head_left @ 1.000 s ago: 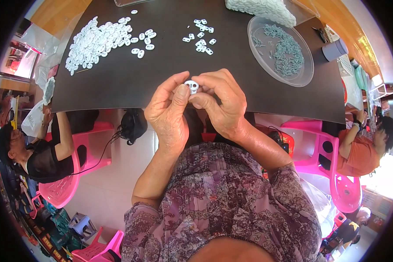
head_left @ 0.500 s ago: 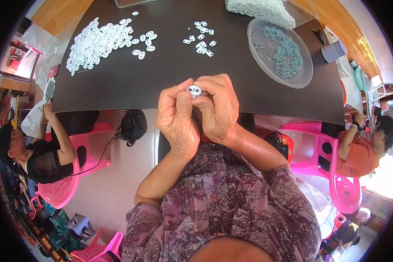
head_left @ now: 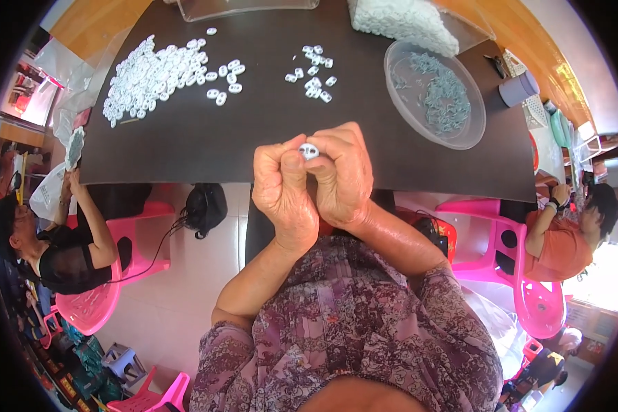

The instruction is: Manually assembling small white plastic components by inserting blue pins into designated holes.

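Just over the table's near edge, both of my hands come together around a white two-hole cord lock (head_left: 309,151), a small rounded plastic piece. My left hand (head_left: 281,185) pinches its left side between thumb and forefinger. The right side is gripped the same way by my right hand (head_left: 343,172), its other fingers curled. My fingertips hide part of the piece. Beyond my hands lies a small group of white pieces (head_left: 314,71). A large heap of white oval pieces (head_left: 154,75) spreads at the far left, with several strays beside it.
On the dark table (head_left: 220,147), a round clear dish (head_left: 477,113) holds many small teal bits. Behind it stands a clear bin of white pieces (head_left: 405,20). A grey-purple cup (head_left: 518,89) and black-handled snips (head_left: 494,66) lie rightward. People sit at left (head_left: 62,240) and right (head_left: 563,240).
The held cord lock has tilted, so its face and holes look narrower. Both hands still pinch it. The whole view has shifted slightly.
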Tool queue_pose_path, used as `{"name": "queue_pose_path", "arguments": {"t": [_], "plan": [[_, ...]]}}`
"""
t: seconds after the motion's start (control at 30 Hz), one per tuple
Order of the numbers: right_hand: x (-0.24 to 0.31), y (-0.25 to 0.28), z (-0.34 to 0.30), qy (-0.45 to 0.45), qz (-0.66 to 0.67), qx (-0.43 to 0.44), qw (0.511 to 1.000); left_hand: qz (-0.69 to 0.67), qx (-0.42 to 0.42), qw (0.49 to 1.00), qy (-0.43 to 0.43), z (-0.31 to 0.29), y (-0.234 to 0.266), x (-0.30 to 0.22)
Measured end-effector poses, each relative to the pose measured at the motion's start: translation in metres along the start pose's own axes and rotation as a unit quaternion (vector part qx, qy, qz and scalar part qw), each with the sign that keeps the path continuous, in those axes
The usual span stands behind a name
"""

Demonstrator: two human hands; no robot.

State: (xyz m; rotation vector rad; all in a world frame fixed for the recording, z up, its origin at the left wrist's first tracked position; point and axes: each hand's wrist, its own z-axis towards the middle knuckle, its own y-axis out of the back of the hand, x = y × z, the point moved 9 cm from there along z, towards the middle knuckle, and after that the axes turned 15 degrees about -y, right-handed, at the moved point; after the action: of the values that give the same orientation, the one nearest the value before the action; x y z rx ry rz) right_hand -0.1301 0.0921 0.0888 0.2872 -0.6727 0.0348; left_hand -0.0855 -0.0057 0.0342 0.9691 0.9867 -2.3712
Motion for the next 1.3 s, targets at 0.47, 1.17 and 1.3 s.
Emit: {"name": "queue_pose_path", "arguments": {"t": [0.47, 1.17, 1.3], "plan": [[-0.042, 0.007, 0.034, -0.201, 0.008, 0.067, 0.977, 0.068, 0.089, 0.988, 0.105, 0.02, 0.0, 0.009], [-0.121, 0.076, 0.151, -0.068, -0.269, 0.034, 0.96, 0.532, 0.341, 0.685, -0.363, 0.103, 0.003, 0.011], [-0.094, 0.052, 0.101, -0.01, -0.27, 0.118, 0.956, 0.455, 0.389, 0.736, -0.314, 0.077, -0.043, 0.026]]}}
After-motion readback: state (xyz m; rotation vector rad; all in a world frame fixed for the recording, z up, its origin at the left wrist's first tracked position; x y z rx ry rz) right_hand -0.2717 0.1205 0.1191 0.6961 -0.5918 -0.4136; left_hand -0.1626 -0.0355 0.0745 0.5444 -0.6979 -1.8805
